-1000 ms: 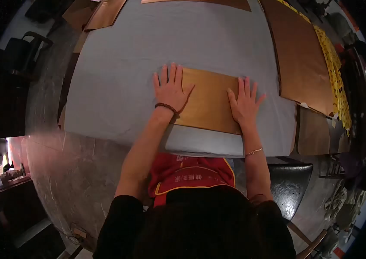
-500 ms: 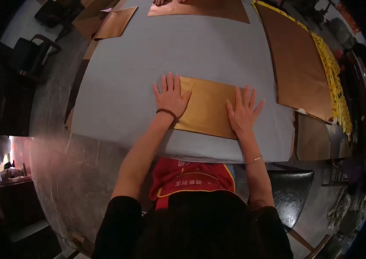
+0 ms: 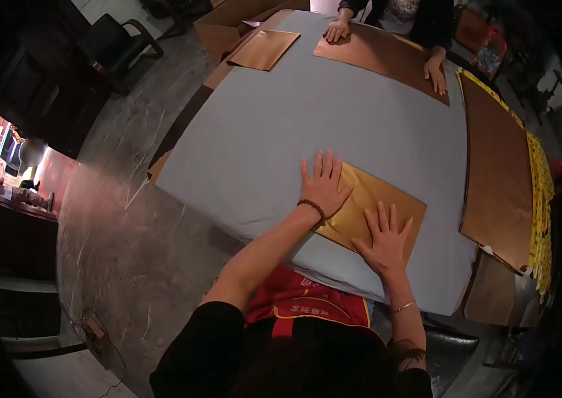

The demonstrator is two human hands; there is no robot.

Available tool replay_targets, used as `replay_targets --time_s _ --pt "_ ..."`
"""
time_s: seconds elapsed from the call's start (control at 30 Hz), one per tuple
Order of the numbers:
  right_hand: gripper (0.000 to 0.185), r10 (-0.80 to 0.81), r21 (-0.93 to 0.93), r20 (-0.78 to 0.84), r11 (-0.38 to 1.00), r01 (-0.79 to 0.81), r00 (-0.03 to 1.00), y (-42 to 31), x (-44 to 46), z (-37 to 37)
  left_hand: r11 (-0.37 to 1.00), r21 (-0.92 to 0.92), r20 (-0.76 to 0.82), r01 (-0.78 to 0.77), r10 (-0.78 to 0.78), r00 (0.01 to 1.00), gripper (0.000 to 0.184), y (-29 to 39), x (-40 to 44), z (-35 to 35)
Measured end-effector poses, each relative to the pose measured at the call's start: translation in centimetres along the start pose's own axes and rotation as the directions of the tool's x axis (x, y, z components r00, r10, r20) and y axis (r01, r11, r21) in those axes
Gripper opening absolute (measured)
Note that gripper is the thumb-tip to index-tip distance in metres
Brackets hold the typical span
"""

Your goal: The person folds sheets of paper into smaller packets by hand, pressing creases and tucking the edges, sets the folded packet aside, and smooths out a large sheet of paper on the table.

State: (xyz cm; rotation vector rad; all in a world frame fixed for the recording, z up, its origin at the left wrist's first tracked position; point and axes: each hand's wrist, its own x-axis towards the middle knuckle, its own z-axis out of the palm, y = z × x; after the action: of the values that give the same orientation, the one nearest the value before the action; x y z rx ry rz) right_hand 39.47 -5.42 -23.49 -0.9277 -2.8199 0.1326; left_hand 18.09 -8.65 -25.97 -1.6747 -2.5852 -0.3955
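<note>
A folded gold-coloured cloth (image 3: 360, 207) lies flat on the grey-covered table (image 3: 254, 139) near its front edge. My left hand (image 3: 324, 190) rests palm down over the cloth's left edge, fingers stretched, with a dark beaded bracelet at the wrist. Spread flat on the right part of the cloth is my right hand (image 3: 384, 240), a thin bangle on its wrist. Neither hand grips anything.
Across the table a person (image 3: 397, 16) presses both hands on a larger brown sheet (image 3: 380, 58). A smaller folded piece (image 3: 266, 50) lies at the far left. Brown stacks with yellow fringe (image 3: 498, 179) line the right side. A black chair (image 3: 118, 46) stands at upper left.
The view has turned and shifted, bringing the person across the table into sight. My right hand has moved inward on the gold cloth, away from its right edge; my left hand stays at the left edge.
</note>
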Motion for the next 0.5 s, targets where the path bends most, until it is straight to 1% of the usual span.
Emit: replay_targets --time_s 0.03,0.1,0.17,0.2,0.27,0.3,0.33,0.4,0.47,0.5 --pt "0.074 -0.005 -0.001 -0.004 1.000 0.005 1.000 0.0 0.0 -0.1 1.000 -0.030 -0.009 -0.006 0.005 1.000 0.071 -0.1 0.0 0.0" --pt "0.083 -0.024 0.003 0.004 1.000 0.024 1.000 -0.1 0.0 -0.2 0.998 -0.062 -0.021 -0.012 0.011 1.000 0.069 -0.2 -0.1 0.3" --pt "0.087 -0.018 0.020 0.006 1.000 0.017 1.000 -0.2 0.0 -0.6 0.995 -0.079 -0.155 -0.062 0.049 0.987 0.066 -0.4 -0.3 0.7" --pt "0.091 -0.009 0.040 0.013 0.999 0.008 1.000 -0.3 0.1 -0.7 0.995 -0.077 -0.160 -0.064 0.051 0.986 0.066 -0.4 -0.6 0.3" --pt "0.092 -0.006 0.039 0.006 0.999 0.006 1.000 -0.3 0.1 -0.7 0.985 -0.138 -0.193 -0.099 0.071 0.979 0.065 -0.4 -1.6 -0.3" --pt "0.093 -0.004 0.039 0.006 0.999 0.004 1.000 -0.3 0.1 -0.7 0.993 -0.087 -0.211 -0.075 0.055 0.976 0.067 -0.1 -2.2 -1.5" --pt "0.093 -0.002 0.039 0.003 0.999 0.002 1.000 -0.3 0.1 -0.7 0.993 -0.086 -0.212 -0.078 0.058 0.976 0.067 0.2 -2.6 -2.2" --pt "0.092 0.003 0.042 0.008 0.999 -0.004 1.000 -0.3 0.1 -0.6 0.994 -0.087 -0.011 0.063 -0.064 0.998 0.067 0.4 -3.4 -3.0" --pt "0.092 -0.009 0.040 -0.006 0.999 0.009 1.000 -0.3 0.0 -0.5 0.993 -0.086 -0.035 0.077 -0.080 0.996 0.068 0.3 -3.7 -2.8" --pt "0.091 -0.023 0.035 -0.022 0.999 0.024 0.999 -0.2 0.0 -0.5 0.957 -0.256 0.013 0.135 -0.136 0.991 0.069 0.3 -3.5 -3.1"
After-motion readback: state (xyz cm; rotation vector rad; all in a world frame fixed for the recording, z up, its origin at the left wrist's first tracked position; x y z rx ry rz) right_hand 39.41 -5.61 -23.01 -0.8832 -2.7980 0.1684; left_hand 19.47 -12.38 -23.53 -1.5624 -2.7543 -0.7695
